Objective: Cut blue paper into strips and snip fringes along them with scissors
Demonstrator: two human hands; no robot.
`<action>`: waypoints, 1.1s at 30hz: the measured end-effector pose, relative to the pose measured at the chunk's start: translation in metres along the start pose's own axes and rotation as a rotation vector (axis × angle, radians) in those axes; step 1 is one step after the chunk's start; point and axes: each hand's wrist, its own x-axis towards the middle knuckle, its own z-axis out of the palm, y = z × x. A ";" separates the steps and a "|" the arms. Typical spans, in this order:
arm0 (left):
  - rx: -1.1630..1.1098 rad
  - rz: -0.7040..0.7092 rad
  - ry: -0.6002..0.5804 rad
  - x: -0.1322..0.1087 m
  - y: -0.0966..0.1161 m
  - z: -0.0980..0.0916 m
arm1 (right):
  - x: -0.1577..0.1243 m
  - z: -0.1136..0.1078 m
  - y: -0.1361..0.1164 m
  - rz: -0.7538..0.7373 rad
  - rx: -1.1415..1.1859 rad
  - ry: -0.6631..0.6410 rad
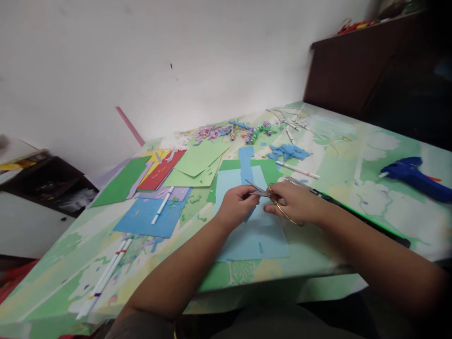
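My right hand (294,200) is closed around the gold handles of a pair of scissors (287,214). The blades are apart and point left, reaching the fingertips of my left hand (236,205). That hand pinches a small blue strip (250,215) whose fringed edge shows below the fingers; the rest is hidden by the hand. Under both hands lies a light blue sheet (259,240) with a few blue scraps on it. A longer plain blue strip (246,165) lies just beyond my hands, across the light blue sheet and a green sheet (229,165).
A blue glue gun (416,176) lies at the right, and a cutter with a black and green edge (367,219) beside my right forearm. Coloured sheets (122,183), white sticks (106,278), blue fringed pieces (287,152) and heaped scraps (212,133) spread over the table.
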 end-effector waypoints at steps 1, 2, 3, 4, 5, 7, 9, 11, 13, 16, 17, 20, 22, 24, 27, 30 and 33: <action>0.008 0.016 -0.005 -0.001 0.000 0.000 | -0.001 -0.001 -0.001 -0.004 0.004 -0.013; 0.014 0.034 -0.010 -0.002 -0.001 0.000 | -0.001 -0.001 -0.002 -0.013 0.010 -0.030; 0.021 0.052 -0.012 -0.003 -0.001 0.000 | -0.001 -0.002 -0.003 -0.025 0.015 -0.048; 0.030 0.065 -0.013 -0.004 -0.002 0.001 | -0.002 -0.003 -0.003 -0.036 0.017 -0.065; 0.039 0.067 -0.009 -0.005 -0.002 0.001 | -0.002 -0.003 -0.004 -0.044 0.015 -0.078; 0.061 0.043 0.006 -0.006 -0.003 0.001 | -0.002 -0.004 -0.005 -0.046 0.005 -0.095; 0.069 0.011 0.024 -0.008 -0.002 0.001 | -0.002 -0.004 -0.006 -0.039 -0.003 -0.105; 0.053 -0.006 0.031 -0.009 -0.001 0.000 | -0.002 -0.004 -0.007 -0.038 -0.004 -0.113; 0.039 -0.008 0.031 -0.010 0.000 0.000 | -0.002 -0.003 -0.007 -0.044 -0.004 -0.120; 0.044 0.010 0.016 -0.009 0.002 -0.003 | -0.002 -0.002 -0.005 -0.051 -0.025 -0.121; 0.047 0.013 0.000 -0.009 0.002 -0.004 | -0.002 -0.002 -0.004 -0.047 -0.038 -0.119; 0.019 -0.013 -0.043 -0.008 0.003 -0.008 | -0.002 -0.003 -0.002 -0.023 -0.087 -0.107; -0.029 -0.049 -0.068 -0.007 0.003 -0.009 | -0.001 -0.004 0.000 -0.018 -0.117 -0.102; -0.080 -0.085 -0.094 -0.007 0.004 -0.010 | -0.001 -0.005 0.001 -0.024 -0.134 -0.104; -0.120 -0.116 -0.110 -0.008 0.004 -0.010 | 0.000 -0.006 0.002 -0.039 -0.129 -0.093; -0.109 -0.122 -0.044 -0.007 0.004 -0.010 | -0.001 -0.007 0.001 -0.046 -0.078 -0.076; -0.115 -0.122 0.058 -0.006 0.004 -0.011 | -0.002 -0.008 0.000 -0.041 -0.012 -0.057</action>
